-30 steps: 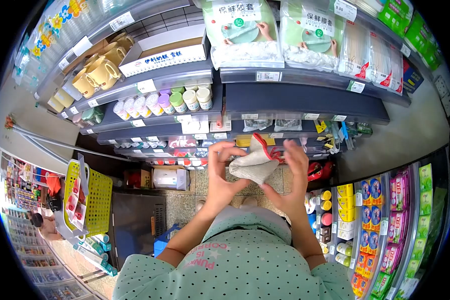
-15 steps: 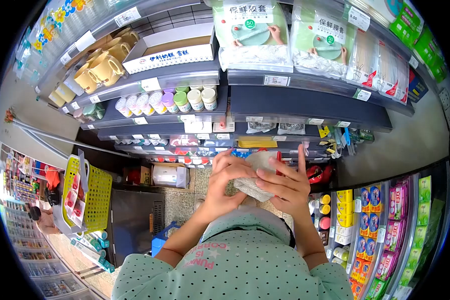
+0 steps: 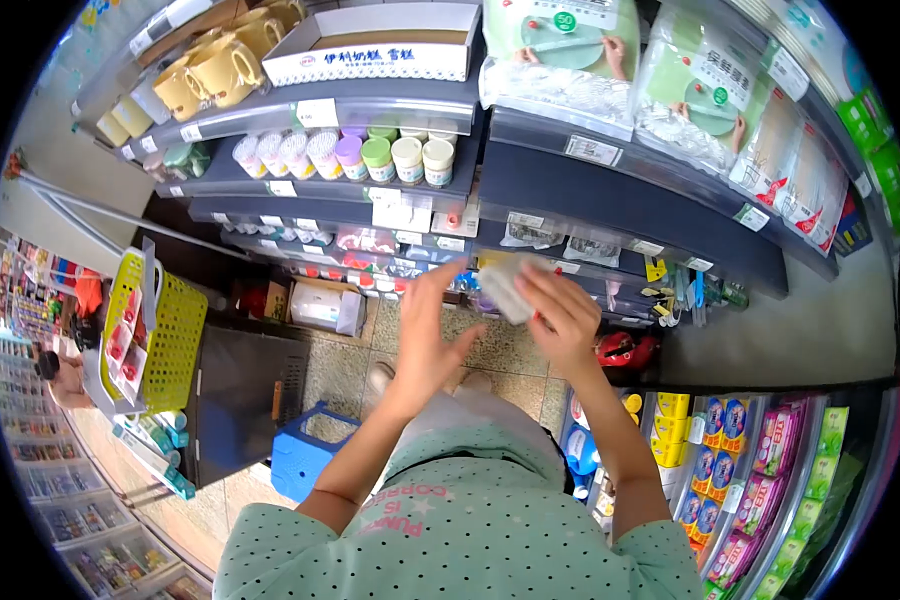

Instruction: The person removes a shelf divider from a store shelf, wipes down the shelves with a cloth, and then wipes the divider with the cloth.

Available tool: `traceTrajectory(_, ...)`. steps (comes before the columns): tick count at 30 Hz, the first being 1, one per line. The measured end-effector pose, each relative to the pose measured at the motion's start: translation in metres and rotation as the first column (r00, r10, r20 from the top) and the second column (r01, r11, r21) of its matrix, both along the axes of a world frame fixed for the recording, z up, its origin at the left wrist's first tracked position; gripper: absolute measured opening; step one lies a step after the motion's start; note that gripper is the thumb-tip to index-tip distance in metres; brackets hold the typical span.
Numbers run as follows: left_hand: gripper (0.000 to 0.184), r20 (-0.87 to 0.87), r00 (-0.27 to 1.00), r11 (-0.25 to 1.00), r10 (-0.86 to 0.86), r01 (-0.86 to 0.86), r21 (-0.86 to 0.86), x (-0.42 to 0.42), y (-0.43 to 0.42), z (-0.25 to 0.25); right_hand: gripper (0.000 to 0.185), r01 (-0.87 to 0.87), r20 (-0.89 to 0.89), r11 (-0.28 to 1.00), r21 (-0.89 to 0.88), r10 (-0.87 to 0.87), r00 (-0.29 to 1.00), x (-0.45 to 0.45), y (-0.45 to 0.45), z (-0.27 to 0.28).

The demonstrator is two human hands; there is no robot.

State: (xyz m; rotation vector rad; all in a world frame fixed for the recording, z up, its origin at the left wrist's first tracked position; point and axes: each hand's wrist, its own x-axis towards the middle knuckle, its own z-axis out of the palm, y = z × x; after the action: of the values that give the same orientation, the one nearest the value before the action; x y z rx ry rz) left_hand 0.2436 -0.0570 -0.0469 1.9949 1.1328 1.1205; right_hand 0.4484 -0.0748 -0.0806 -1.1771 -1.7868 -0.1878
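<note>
My right hand (image 3: 568, 322) grips a folded grey cloth (image 3: 504, 287) in front of the lower shelves, its fingers lying over the cloth's right side. To the left of the cloth, my left hand (image 3: 428, 340) is raised with thumb and fingers apart. It holds nothing and is slightly blurred. Just beyond both hands are shelf edges with price tags and small packaged goods. A dark shelf board (image 3: 620, 195) runs above the right hand.
Small lidded tubs (image 3: 378, 157), yellow mugs (image 3: 222, 70) and a white carton (image 3: 370, 62) stand on the upper left shelves. A blue stool (image 3: 305, 455) is on the floor by my left arm. A yellow-green basket (image 3: 178, 345) stands farther left; packaged goods (image 3: 720, 460) line the right.
My left hand has let go of the grey cloth and moved left, opening. The cloth is now flatter, held by my right hand alone. The view has shifted, showing more floor and the stool.
</note>
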Motion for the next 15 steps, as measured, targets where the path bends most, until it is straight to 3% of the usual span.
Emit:
traceTrajectory(1, 0.083, -0.039, 0.999, 0.999, 0.025, -0.026, -0.026, -0.003, 0.002, -0.013, 0.046, 0.025, 0.036, 0.999, 0.030, -0.026, 0.999, 0.003, 0.011, -0.009)
traceTrajectory(5, 0.075, -0.106, 0.979, 0.984, 0.173, -0.175, -0.016, -0.002, 0.000, -0.039, 0.037, 0.063, 0.180, 0.993, 0.100, -0.080, 0.981, 0.007, 0.055, -0.045)
traceTrajectory(11, 0.069, -0.143, 0.978, 0.987, 0.153, -0.159, -0.026, 0.001, -0.005, -0.061, 0.012, 0.115, 0.279, 0.984, 0.136, -0.149, 0.949, -0.002, 0.116, -0.094)
traceTrajectory(15, 0.070, -0.145, 0.982, 0.990, 0.124, -0.132, -0.049, -0.006, -0.010, -0.072, 0.023, 0.128, 0.314, 0.987, 0.099, -0.153, 0.937, -0.005, 0.128, -0.105)
